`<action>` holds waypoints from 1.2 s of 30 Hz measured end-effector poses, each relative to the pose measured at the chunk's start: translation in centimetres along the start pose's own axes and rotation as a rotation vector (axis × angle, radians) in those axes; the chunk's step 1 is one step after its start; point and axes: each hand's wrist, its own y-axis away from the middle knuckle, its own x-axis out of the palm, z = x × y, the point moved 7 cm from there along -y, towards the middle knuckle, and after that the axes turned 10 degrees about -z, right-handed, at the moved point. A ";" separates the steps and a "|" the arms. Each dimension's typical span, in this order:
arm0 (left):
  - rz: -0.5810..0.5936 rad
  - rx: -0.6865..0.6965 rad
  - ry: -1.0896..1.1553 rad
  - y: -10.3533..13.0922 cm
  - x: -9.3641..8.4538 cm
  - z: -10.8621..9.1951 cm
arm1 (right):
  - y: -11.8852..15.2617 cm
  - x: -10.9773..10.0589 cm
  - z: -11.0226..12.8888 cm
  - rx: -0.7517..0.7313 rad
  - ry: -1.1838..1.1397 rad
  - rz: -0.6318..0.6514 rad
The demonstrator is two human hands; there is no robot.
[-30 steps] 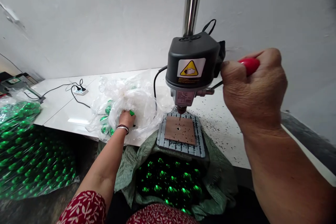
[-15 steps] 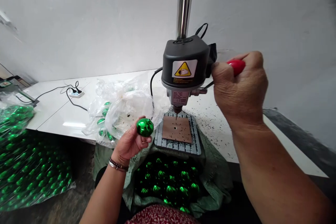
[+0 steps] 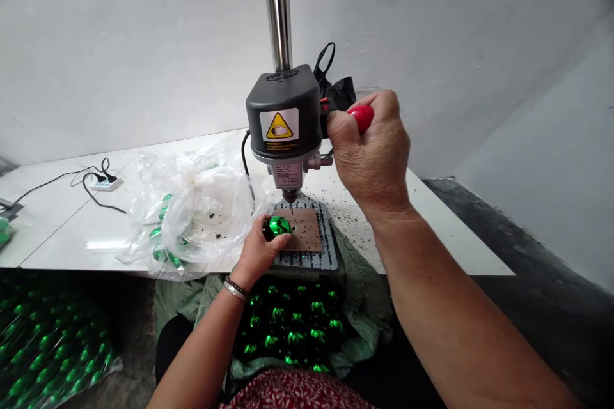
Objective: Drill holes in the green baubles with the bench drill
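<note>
My left hand (image 3: 259, 249) grips a shiny green ball (image 3: 279, 226) between thumb and fingers, at the left part of a brown board (image 3: 309, 233). A small hole shows in the board, just right of the ball. The board lies on the slotted grey base of a drill press (image 3: 283, 115). Its thin drill bit (image 3: 291, 208) points down above the board, slightly right of the ball. My right hand (image 3: 371, 153) is wrapped round the red-knobbed lever (image 3: 361, 117) on the machine's right side.
More green balls fill a green sack (image 3: 367, 313) below the base and a clear bag (image 3: 52, 339) at lower left. Crumpled plastic bags (image 3: 206, 198) lie left of the drill. A power strip (image 3: 106, 183) with black cords sits on the white table (image 3: 52, 230). Dark shavings are scattered around the base.
My left hand has carried the green ball forward and right relative to the drill, over to the board. The right hand keeps its hold on the lever. My view has turned rightward.
</note>
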 end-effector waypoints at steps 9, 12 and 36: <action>0.085 0.166 -0.106 -1.7 1.8 -1.0 | 0.0 -0.1 0.1 -0.008 0.043 0.029; 0.082 0.230 -0.146 -2.1 2.2 -1.2 | 0.0 0.0 0.0 -0.013 0.037 0.044; 0.143 0.084 0.067 -3.1 3.0 0.1 | -0.3 -0.4 0.8 0.096 0.046 0.063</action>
